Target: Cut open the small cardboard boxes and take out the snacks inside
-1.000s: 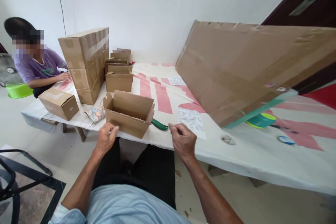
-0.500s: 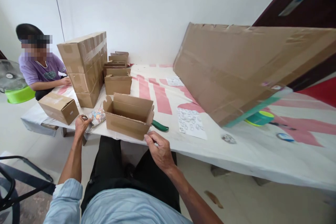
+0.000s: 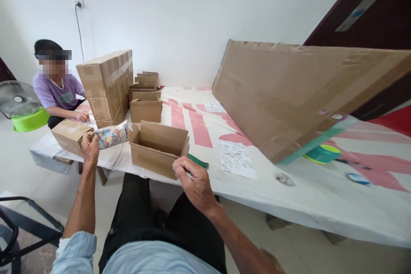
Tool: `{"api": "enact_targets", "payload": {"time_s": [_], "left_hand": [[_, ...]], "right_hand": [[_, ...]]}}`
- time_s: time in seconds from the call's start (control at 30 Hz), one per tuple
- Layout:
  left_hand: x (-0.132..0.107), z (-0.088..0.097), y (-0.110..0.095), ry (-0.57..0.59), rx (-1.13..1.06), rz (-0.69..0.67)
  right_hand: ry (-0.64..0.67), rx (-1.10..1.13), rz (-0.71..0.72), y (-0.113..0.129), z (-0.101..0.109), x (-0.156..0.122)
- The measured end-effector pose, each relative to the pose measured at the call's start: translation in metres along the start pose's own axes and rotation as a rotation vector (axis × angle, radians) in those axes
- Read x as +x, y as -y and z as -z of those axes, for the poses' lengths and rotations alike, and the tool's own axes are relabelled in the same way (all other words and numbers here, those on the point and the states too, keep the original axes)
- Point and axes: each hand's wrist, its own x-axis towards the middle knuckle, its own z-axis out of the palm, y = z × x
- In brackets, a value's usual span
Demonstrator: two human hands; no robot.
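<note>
An open small cardboard box (image 3: 159,147) sits at the near edge of the white-covered table (image 3: 308,192). My left hand (image 3: 90,147) is closed on a colourful printed packet (image 3: 112,135) and holds it lifted just left of the box. At the box's near right corner rests my right hand (image 3: 194,180), fingers curled with the thumb and forefinger pinched. What they hold, if anything, is hidden. A green-handled tool (image 3: 198,161) lies on the table just behind that hand.
A closed small box (image 3: 70,135), a stack of taped cartons (image 3: 105,87) and several folded boxes (image 3: 146,102) stand at the left. A person in purple (image 3: 56,90) sits beyond. A big flat carton (image 3: 302,90) leans on the right. Sticker sheets (image 3: 237,158), tape rolls (image 3: 323,153).
My left hand reached left, took hold of the colourful packet and lifted it off the table. My right hand moved left to the box's near right corner.
</note>
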Motion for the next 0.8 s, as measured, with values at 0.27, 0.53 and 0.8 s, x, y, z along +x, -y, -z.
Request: {"api": "enact_targets", "payload": {"time_s": [0.27, 0.53, 0.8], "left_hand": [[-0.053, 0.023, -0.099, 0.141, -0.558, -0.038], [-0.118, -0.004, -0.114, 0.457, -0.571, 0.122], [-0.155, -0.003, -0.071, 0.553, -0.492, 0.279]], "right_hand": [[0.122, 0.349, -0.18, 0.034, -0.009, 0.013], [-0.027, 0.545, -0.366, 0.026, -0.01, 0.021], [-0.09, 0.699, -0.531, 0.007, -0.001, -0.023]]}}
